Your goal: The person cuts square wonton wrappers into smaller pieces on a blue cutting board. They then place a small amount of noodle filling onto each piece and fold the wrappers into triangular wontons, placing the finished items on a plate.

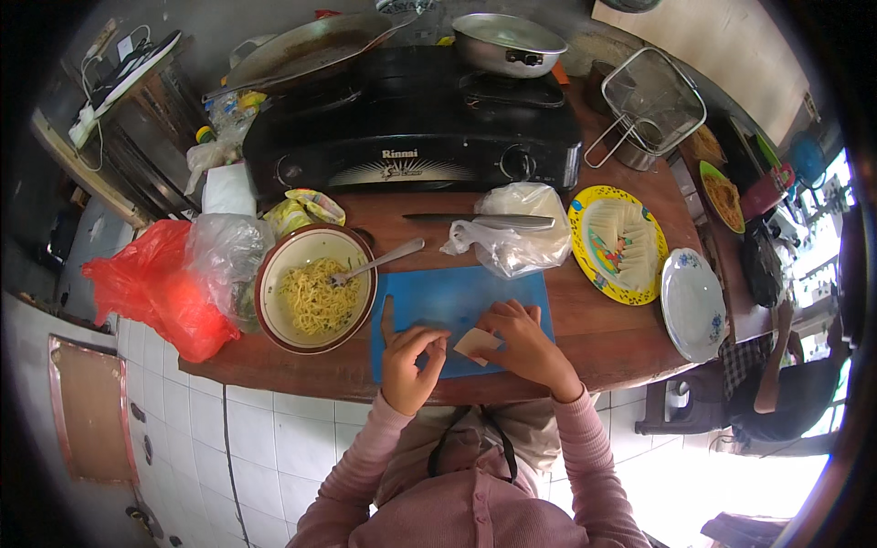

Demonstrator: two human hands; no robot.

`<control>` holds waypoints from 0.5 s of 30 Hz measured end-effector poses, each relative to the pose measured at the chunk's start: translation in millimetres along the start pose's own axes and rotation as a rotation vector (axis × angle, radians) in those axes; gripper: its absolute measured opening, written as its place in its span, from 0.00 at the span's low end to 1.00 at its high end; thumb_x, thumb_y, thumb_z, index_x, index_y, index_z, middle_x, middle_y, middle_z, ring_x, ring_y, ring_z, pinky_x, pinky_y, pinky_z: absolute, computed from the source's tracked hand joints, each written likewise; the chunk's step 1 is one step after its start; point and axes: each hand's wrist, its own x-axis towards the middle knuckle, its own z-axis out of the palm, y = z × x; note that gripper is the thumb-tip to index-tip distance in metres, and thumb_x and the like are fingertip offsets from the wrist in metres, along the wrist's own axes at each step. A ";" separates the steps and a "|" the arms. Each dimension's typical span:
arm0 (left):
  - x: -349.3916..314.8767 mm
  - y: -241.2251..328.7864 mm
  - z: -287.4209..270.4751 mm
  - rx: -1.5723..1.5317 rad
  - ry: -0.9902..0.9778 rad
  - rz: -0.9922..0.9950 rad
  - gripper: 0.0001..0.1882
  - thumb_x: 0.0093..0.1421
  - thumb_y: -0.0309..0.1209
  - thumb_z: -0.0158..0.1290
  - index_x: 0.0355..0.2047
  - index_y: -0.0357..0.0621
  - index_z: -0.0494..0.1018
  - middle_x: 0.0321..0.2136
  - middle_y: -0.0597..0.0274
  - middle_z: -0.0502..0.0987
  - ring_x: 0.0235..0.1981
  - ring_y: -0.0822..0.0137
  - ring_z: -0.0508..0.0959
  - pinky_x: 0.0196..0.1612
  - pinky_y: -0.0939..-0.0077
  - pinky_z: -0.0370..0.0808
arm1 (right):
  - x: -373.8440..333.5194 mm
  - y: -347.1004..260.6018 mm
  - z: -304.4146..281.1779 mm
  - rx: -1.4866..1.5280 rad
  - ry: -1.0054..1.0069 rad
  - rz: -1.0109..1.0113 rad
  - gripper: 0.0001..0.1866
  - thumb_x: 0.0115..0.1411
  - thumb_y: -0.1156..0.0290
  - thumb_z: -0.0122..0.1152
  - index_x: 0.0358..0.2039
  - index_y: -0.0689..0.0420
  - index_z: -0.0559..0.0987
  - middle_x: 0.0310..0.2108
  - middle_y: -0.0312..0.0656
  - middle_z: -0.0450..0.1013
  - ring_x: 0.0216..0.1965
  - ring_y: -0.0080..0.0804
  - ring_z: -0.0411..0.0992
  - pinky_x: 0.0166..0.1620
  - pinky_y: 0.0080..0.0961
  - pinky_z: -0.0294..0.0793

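My right hand (527, 345) pinches a small, pale, thin dough wrapper (478, 343) by its edge over the blue cutting mat (484, 285). To its left, my left hand (413, 367) hovers above the mat's near part, thumb and fingers apart and nothing visible in them. Beside the mat, at the left, stands a brown-rimmed bowl (266, 290) of noodles (320, 297) flecked with green. A fork (388, 257) leans in the noodles. Beyond the mat, a knife (484, 220) lies across a clear plastic bag (521, 251) with pale contents.
Right of the mat are a yellow patterned plate (582, 239) with several pale folded pieces and a white flowered plate (692, 306). A black gas stove (411, 123) holds a wok (311, 50) and a pan (509, 46). A red plastic bag (164, 283) lies left. Another person (790, 393) is at far right.
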 end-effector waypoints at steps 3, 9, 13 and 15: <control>-1.5 4.4 -1.3 -0.115 -0.010 -0.001 0.15 0.56 0.24 0.54 0.44 0.35 0.73 0.37 0.55 0.77 0.37 0.66 0.77 0.44 0.75 0.71 | 5.6 -5.1 -3.6 0.206 -0.024 -0.095 0.12 0.48 0.70 0.64 0.34 0.57 0.76 0.28 0.41 0.74 0.35 0.40 0.71 0.40 0.37 0.65; -2.4 -6.4 -8.5 -0.743 -0.351 -0.334 0.21 0.64 0.34 0.48 0.52 0.31 0.67 0.47 0.53 0.74 0.49 0.66 0.73 0.53 0.73 0.68 | 24.7 -28.9 -12.5 0.360 -0.053 -0.133 0.11 0.49 0.73 0.65 0.34 0.59 0.77 0.25 0.45 0.75 0.31 0.42 0.74 0.39 0.33 0.71; -1.7 -11.5 -12.7 -0.999 -0.135 -0.465 0.23 0.66 0.38 0.45 0.50 0.26 0.66 0.45 0.49 0.74 0.48 0.60 0.74 0.54 0.67 0.69 | 53.6 -27.3 -6.2 0.306 0.277 -0.233 0.13 0.47 0.71 0.68 0.34 0.60 0.77 0.28 0.44 0.74 0.31 0.41 0.72 0.41 0.31 0.70; 0.0 -11.5 -16.2 -1.207 -0.048 -0.471 0.23 0.66 0.37 0.44 0.49 0.23 0.65 0.45 0.46 0.74 0.48 0.55 0.75 0.54 0.61 0.70 | 71.6 -20.7 -0.2 0.192 0.280 -0.165 0.16 0.48 0.66 0.69 0.34 0.60 0.77 0.30 0.44 0.74 0.33 0.39 0.71 0.42 0.29 0.69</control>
